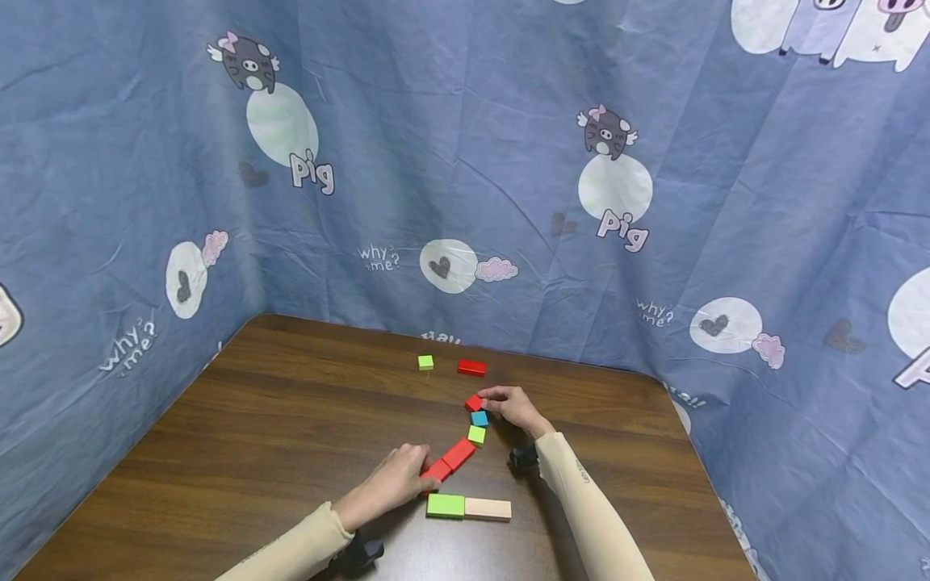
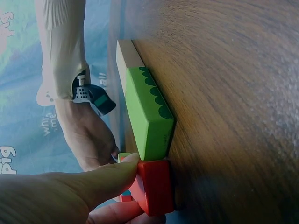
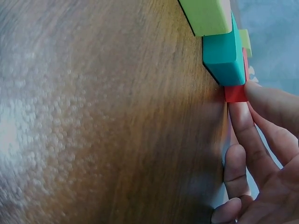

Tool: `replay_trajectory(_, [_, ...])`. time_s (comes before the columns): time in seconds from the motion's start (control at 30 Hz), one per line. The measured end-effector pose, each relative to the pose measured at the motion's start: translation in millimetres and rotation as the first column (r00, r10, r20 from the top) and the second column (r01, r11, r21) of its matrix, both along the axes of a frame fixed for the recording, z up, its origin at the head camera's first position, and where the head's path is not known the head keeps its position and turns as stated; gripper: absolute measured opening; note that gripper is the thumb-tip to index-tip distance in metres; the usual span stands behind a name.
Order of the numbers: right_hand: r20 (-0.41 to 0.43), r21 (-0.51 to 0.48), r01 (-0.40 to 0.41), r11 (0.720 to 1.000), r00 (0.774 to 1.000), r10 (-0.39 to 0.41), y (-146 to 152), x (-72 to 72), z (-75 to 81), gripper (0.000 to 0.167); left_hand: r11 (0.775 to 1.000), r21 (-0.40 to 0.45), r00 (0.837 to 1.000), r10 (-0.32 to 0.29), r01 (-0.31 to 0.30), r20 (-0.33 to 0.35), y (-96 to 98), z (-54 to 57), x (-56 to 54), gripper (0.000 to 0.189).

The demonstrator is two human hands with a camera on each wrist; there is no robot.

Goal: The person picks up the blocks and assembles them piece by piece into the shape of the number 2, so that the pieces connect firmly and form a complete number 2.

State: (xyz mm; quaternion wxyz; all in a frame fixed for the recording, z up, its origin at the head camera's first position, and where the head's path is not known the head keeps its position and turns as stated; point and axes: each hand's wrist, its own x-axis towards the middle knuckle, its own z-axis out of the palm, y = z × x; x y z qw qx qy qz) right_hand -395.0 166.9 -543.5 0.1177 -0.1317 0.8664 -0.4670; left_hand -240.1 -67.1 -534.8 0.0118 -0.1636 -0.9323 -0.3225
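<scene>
A curved line of blocks runs over the brown table. At its near end my left hand (image 1: 395, 478) pinches a red block (image 2: 158, 186) between thumb and fingers. Another red block (image 1: 458, 454) touches that one, followed by a light green block (image 1: 476, 435) and a blue block (image 1: 479, 419). The far end is a small red block (image 1: 474, 402), which my right hand (image 1: 514, 407) pinches with thumb and index finger; in the right wrist view the blue block (image 3: 224, 60) partly hides it. Close to the left hand lie a green block (image 1: 446, 506) and a plain wooden block (image 1: 488, 508), end to end.
Farther back on the table (image 1: 305, 420) are a small light green block (image 1: 425, 362) and a red block (image 1: 471, 368). A blue patterned curtain (image 1: 465, 161) hangs behind the table. Each wrist carries a dark camera.
</scene>
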Motion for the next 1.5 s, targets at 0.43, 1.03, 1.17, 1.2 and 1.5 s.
replay_trajectory(0.43, [0.003,-0.017,-0.007,1.0,1.0,0.007,-0.2,2.7,0.9,0.022,1.0,0.0,1.0,0.003,-0.003,0.01,0.6,0.3,0.3,0.029])
replay_trajectory(1.03, [0.03,-0.061,0.051,0.997,0.998,-0.049,1.8,3.5,-0.2,0.022,1.0,-0.004,1.0,-0.004,0.003,-0.015,-0.1,0.4,0.9,0.03])
replay_trajectory(1.17, [0.053,-0.125,0.088,0.988,0.995,-0.082,5.2,4.9,1.6,0.026,1.0,0.003,1.0,-0.007,0.007,-0.011,-0.1,0.3,1.4,0.029])
replay_trajectory(1.2, [0.064,-0.149,0.094,0.984,0.994,-0.085,6.2,5.2,1.8,0.028,1.0,0.003,1.0,-0.007,0.007,-0.012,-0.1,0.3,1.3,0.029])
replay_trajectory(1.5, [0.171,-0.292,0.168,0.942,0.978,-0.121,13.0,13.4,-3.0,0.04,1.0,0.002,1.0,0.002,-0.002,-0.004,-0.2,0.7,0.1,0.029])
